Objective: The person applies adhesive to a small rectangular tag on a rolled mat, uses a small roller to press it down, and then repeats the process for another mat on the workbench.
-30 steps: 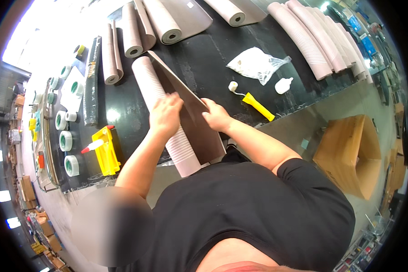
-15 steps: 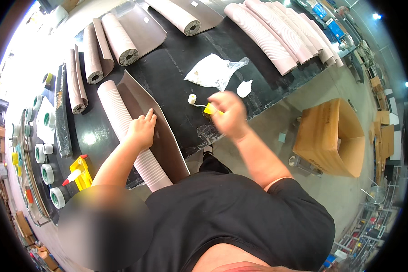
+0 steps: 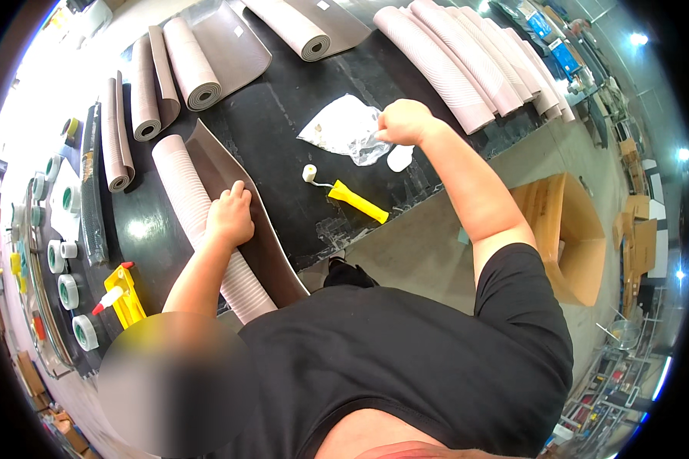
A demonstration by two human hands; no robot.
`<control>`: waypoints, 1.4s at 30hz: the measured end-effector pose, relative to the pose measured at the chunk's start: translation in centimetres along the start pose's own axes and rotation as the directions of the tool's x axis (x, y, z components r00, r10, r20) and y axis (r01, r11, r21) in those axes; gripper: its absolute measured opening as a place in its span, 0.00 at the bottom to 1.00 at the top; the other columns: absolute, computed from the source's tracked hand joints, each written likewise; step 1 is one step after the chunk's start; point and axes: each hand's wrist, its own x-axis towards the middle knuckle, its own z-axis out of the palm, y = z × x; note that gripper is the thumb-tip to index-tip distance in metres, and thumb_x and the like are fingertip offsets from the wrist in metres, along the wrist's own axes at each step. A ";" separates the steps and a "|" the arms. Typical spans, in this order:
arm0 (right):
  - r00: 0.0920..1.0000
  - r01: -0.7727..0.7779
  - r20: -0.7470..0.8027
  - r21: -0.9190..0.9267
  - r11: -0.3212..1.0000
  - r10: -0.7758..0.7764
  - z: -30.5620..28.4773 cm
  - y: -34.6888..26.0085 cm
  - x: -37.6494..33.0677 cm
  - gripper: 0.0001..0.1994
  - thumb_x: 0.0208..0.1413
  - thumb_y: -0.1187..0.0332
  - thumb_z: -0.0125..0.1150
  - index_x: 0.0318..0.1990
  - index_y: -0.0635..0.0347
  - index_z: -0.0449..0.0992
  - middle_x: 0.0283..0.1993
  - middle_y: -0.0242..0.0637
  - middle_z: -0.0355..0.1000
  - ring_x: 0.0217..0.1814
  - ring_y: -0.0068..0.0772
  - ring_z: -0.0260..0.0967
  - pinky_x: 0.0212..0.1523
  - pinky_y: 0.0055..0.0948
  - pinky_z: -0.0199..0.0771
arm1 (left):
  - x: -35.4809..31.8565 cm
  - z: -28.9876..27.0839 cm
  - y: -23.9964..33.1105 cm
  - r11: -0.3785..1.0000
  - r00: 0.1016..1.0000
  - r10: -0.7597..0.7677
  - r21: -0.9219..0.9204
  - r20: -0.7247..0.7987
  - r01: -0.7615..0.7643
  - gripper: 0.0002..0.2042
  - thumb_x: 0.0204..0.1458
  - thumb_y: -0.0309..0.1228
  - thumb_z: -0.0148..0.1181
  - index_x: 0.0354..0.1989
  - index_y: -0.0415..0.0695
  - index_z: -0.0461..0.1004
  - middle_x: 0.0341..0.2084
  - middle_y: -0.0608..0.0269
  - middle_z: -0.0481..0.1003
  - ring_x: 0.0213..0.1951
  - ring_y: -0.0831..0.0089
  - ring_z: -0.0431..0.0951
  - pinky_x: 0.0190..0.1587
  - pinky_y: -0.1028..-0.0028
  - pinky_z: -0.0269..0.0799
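- Black bench (image 3: 283,107), workshop floor below, cardboard box (image 3: 563,229) to your right.
- Your left hand (image 3: 228,218) lies flat, fingers spread, on the half-rolled ribbed mat (image 3: 207,222) at the bench's near edge.
- Your right hand (image 3: 402,122) has its grip pinched on the clear plastic bag (image 3: 341,130).
- Yellow-handled roller (image 3: 344,195) lies between your hands, untouched.
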 end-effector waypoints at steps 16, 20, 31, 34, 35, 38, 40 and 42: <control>0.966 -0.238 -0.092 0.038 0.971 0.240 4.6 -1.8 8.1 0.15 0.55 0.68 0.51 0.46 0.58 0.81 0.50 0.41 0.77 0.53 0.40 0.75 0.50 0.35 0.74 | 0.3 -0.4 0.4 0.998 0.997 -0.062 0.033 0.053 0.060 0.15 0.44 0.27 0.56 0.43 0.41 0.71 0.49 0.58 0.66 0.48 0.62 0.72 0.48 0.63 0.72; 0.986 -0.150 -0.066 0.023 0.988 0.151 4.4 -0.9 9.1 0.15 0.53 0.69 0.52 0.45 0.59 0.81 0.49 0.44 0.77 0.52 0.43 0.75 0.50 0.36 0.74 | 0.2 -0.5 0.2 0.998 0.997 -0.054 0.018 0.055 0.053 0.15 0.44 0.26 0.56 0.43 0.41 0.71 0.49 0.58 0.65 0.48 0.62 0.72 0.48 0.63 0.72; 0.984 -0.037 -0.166 0.189 0.981 0.069 -0.9 1.6 6.0 0.10 0.43 0.71 0.57 0.33 0.58 0.83 0.38 0.49 0.77 0.42 0.48 0.76 0.45 0.40 0.75 | -0.1 -0.4 -0.3 0.997 0.996 -0.056 -0.043 0.067 0.059 0.18 0.42 0.27 0.59 0.44 0.38 0.70 0.53 0.57 0.65 0.51 0.58 0.72 0.51 0.61 0.72; 0.956 0.017 -0.198 0.774 0.633 0.217 -1.2 3.4 4.0 0.10 0.44 0.71 0.66 0.35 0.63 0.80 0.32 0.42 0.78 0.30 0.29 0.74 0.31 0.30 0.73 | 0.3 -0.3 -0.1 0.996 0.999 -0.041 -0.083 0.017 0.042 0.16 0.42 0.25 0.57 0.42 0.38 0.71 0.53 0.56 0.65 0.51 0.57 0.72 0.52 0.61 0.72; 0.972 0.071 -0.153 0.914 0.400 0.177 -1.8 2.1 3.3 0.09 0.47 0.72 0.66 0.36 0.63 0.78 0.31 0.40 0.78 0.28 0.24 0.71 0.28 0.25 0.70 | 0.2 -0.1 -0.4 0.992 0.999 -0.054 -0.114 0.005 0.054 0.15 0.42 0.25 0.57 0.41 0.38 0.71 0.53 0.56 0.66 0.52 0.57 0.71 0.52 0.62 0.71; 0.994 0.108 -0.111 0.979 -0.171 -0.006 -1.5 -3.4 1.2 0.07 0.54 0.72 0.64 0.40 0.61 0.75 0.32 0.39 0.78 0.25 0.16 0.66 0.22 0.13 0.62 | 0.1 0.4 -0.8 0.985 0.995 -0.064 -0.163 -0.080 0.051 0.11 0.43 0.24 0.58 0.38 0.39 0.74 0.48 0.56 0.68 0.52 0.58 0.70 0.52 0.63 0.71; 0.987 0.084 -0.131 0.914 -0.396 -0.092 0.2 -8.7 0.8 0.04 0.58 0.71 0.61 0.38 0.60 0.73 0.32 0.39 0.78 0.26 0.17 0.70 0.23 0.14 0.67 | 0.6 0.3 -0.6 0.966 0.990 -0.104 -0.245 -0.091 0.079 0.12 0.43 0.23 0.59 0.38 0.40 0.74 0.48 0.55 0.68 0.54 0.56 0.68 0.55 0.63 0.69; 0.975 0.088 -0.186 0.825 -0.559 -0.120 3.6 -14.4 0.9 0.01 0.62 0.71 0.57 0.38 0.55 0.73 0.35 0.37 0.76 0.31 0.23 0.74 0.29 0.20 0.74 | 1.6 0.2 -0.5 0.943 0.988 -0.142 -0.312 -0.063 0.116 0.13 0.44 0.23 0.58 0.41 0.42 0.76 0.47 0.52 0.68 0.54 0.55 0.69 0.57 0.63 0.68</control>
